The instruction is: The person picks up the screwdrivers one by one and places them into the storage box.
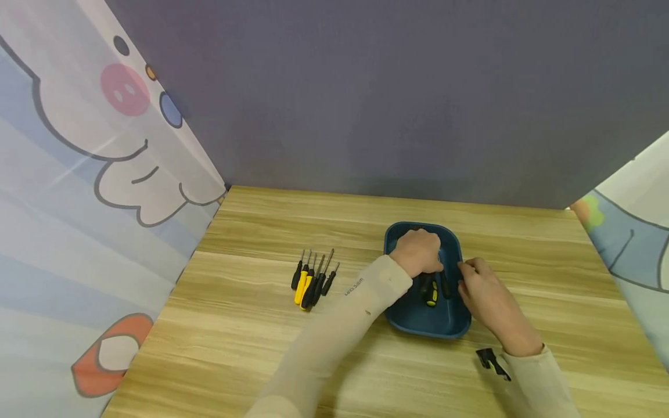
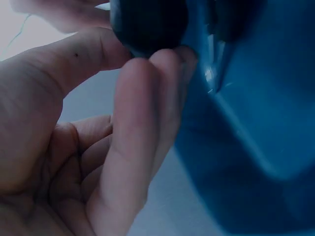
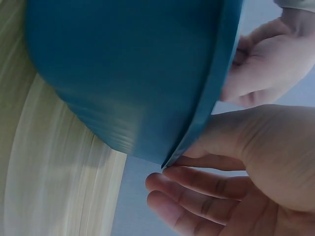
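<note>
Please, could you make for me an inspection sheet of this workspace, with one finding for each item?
Surface: wooden-patterned table.
Job's things: blue bin with tools inside, among them a black-and-yellow handle; group of black and yellow screwdrivers lies left of it.
Clutter: small black object beside the right sleeve; cannot tell what it is.
Left hand: over the bin, pinching a dark rounded piece.
Right hand: holds the bin's right rim.
Cables: nothing seen.
Surroundings: dark grey panel behind; cartoon-printed sheets at both sides.
</note>
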The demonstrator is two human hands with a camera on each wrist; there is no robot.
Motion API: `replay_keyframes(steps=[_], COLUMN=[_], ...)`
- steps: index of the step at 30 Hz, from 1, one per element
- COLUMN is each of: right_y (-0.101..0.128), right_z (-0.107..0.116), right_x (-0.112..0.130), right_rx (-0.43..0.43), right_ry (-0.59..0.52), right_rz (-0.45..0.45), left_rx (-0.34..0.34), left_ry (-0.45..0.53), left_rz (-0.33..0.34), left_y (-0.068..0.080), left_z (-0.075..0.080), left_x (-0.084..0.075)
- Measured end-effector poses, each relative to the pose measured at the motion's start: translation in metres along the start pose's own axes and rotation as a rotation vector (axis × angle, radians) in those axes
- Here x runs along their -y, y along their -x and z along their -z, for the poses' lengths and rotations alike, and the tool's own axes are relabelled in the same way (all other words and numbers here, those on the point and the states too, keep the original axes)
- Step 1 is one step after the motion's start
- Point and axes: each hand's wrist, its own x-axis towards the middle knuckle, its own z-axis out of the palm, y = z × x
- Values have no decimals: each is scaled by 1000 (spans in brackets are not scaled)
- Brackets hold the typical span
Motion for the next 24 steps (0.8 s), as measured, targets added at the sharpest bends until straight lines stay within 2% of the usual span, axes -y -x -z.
replay_keyframes(steps=[6, 11, 19, 24], right_y=[0, -1, -1, 0], right_z=[-1, -2, -3, -2], right_x=[-2, -2, -2, -2], right_rx=[-31, -45, -75, -74], right_ry=[2, -3, -9, -5], right_rz=[31, 36, 46, 39], left_rx=[56, 80, 45, -16], left_ry=[-18, -35, -16, -20], left_rz=[51, 78, 89, 45], left_y=[-11, -15, -10, 2], left_z=[-17, -24, -18, -11], left_x=[-4, -5, -2, 3])
